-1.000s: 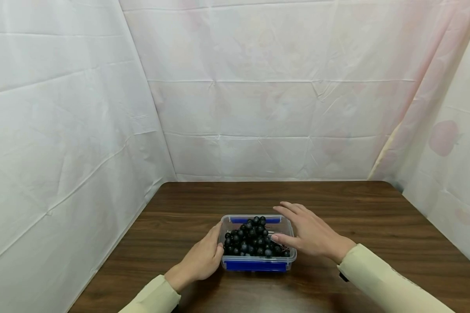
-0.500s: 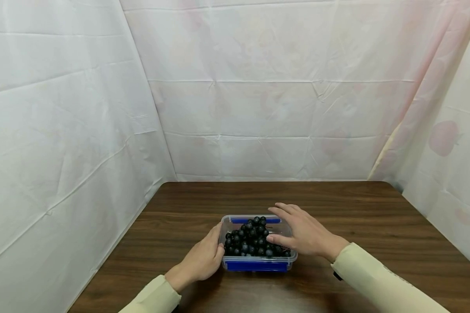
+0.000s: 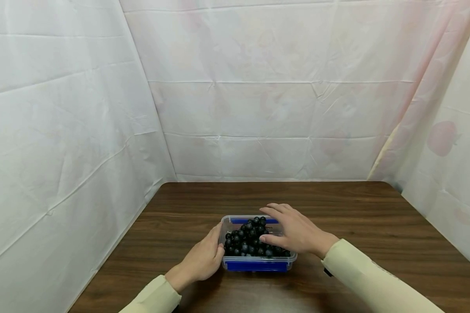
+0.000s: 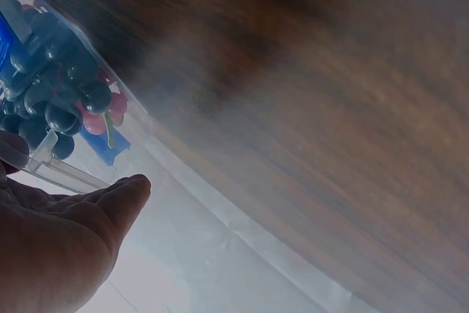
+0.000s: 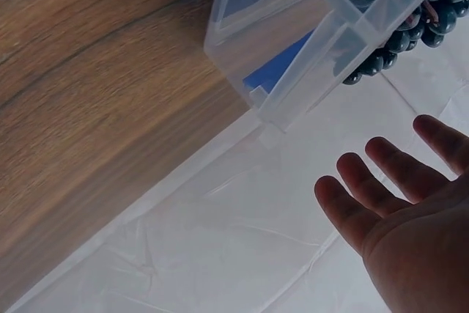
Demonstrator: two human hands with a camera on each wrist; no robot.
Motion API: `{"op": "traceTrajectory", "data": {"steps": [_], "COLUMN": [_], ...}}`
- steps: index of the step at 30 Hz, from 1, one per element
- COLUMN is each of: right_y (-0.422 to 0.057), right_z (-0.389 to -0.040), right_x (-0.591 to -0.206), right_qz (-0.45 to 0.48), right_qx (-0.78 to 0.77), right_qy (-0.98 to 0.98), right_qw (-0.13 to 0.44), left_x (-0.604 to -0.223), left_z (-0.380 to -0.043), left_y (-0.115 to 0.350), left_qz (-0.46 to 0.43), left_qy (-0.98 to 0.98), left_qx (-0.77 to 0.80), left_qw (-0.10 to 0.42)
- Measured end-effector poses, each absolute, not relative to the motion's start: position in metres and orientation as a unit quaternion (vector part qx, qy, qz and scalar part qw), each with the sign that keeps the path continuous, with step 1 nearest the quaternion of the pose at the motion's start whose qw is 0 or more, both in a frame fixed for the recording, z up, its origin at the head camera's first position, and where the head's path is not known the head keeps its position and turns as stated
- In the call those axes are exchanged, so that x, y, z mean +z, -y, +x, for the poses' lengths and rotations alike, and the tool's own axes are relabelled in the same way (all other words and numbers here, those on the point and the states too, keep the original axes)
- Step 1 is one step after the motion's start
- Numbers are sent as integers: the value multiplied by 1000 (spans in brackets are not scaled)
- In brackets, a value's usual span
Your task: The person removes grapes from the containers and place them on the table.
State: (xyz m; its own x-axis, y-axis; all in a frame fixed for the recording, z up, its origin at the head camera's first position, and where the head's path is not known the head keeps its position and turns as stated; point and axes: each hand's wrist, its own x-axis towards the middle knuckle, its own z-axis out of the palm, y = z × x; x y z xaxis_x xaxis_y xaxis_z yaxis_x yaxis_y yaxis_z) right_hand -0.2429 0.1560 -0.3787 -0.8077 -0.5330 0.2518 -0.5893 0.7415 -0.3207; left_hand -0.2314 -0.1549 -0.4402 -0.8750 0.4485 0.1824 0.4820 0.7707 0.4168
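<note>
A clear plastic container (image 3: 227, 227) with blue clips sits on the table, heaped with dark grapes (image 3: 244, 248). My left hand (image 3: 201, 255) rests along its left wall, the fingers straight and the thumb by the front left corner. In the left wrist view, the fingertips (image 4: 135, 185) lie right at the container's rim (image 4: 69, 175). Over the container's right part hovers my right hand (image 3: 297, 230), fingers spread and holding nothing. It hides the right rim and some grapes in the head view. Pinkish grapes (image 4: 94, 122) and a green stem show through the wall.
The dark wooden table (image 3: 203, 198) extends around the container, its far edge against a white cloth backdrop (image 3: 258, 108). Cloth also hangs along the left side (image 3: 82, 152) and the right side.
My right hand has moved left, further over the container and the grapes. The left hand and the container have stayed in place.
</note>
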Motion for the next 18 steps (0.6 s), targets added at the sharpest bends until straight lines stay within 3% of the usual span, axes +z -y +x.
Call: {"op": "traceTrajectory", "data": {"steps": [18], "right_y": [-135], "right_z": [-251], "right_x": [-375], "right_qz": [321], "right_qx": [182], "right_qy": [927], "right_qw": [61], "left_x": [-440], "left_z": [-233], "left_y": [156], "left_qz": [-254], "left_qy": [938], "left_qx": [-233], "left_qw": [39]}}
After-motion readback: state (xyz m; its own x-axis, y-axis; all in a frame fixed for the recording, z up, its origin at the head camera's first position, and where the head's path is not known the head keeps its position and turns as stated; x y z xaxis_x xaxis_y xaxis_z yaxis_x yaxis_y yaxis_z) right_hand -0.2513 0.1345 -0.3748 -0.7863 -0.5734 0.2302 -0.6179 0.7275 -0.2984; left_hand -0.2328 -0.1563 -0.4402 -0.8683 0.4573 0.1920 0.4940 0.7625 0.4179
